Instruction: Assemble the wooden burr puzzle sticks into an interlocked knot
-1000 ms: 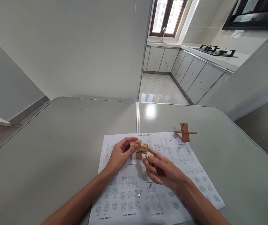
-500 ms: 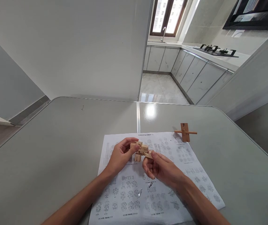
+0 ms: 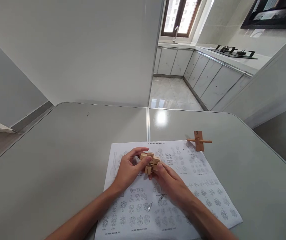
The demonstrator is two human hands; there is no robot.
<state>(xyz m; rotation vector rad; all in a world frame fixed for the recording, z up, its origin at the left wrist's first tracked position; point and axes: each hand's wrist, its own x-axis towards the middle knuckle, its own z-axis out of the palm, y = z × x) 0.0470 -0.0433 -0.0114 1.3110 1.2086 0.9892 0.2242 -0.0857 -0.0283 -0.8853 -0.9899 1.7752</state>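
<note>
A small wooden interlocking puzzle (image 3: 151,161) is held just above a printed instruction sheet (image 3: 200,186) on the grey table (image 3: 65,150). My left hand (image 3: 129,168) grips its left side, thumb and fingers curled round the blocks. My right hand (image 3: 169,181) closes on its right and lower side, fingertips pressed against the wood. Part of the puzzle is hidden behind my fingers.
A second wooden piece, a flat block with a dowel through it (image 3: 199,141), stands on the table past the sheet's far right corner. A metal seam (image 3: 147,123) splits the tabletop. Beyond the table a white wall panel and a kitchen with cabinets.
My right hand has moved left and up against the puzzle, bringing its loose wooden piece in against the cluster. The blocks now sit tighter together. The view shifted slightly.
</note>
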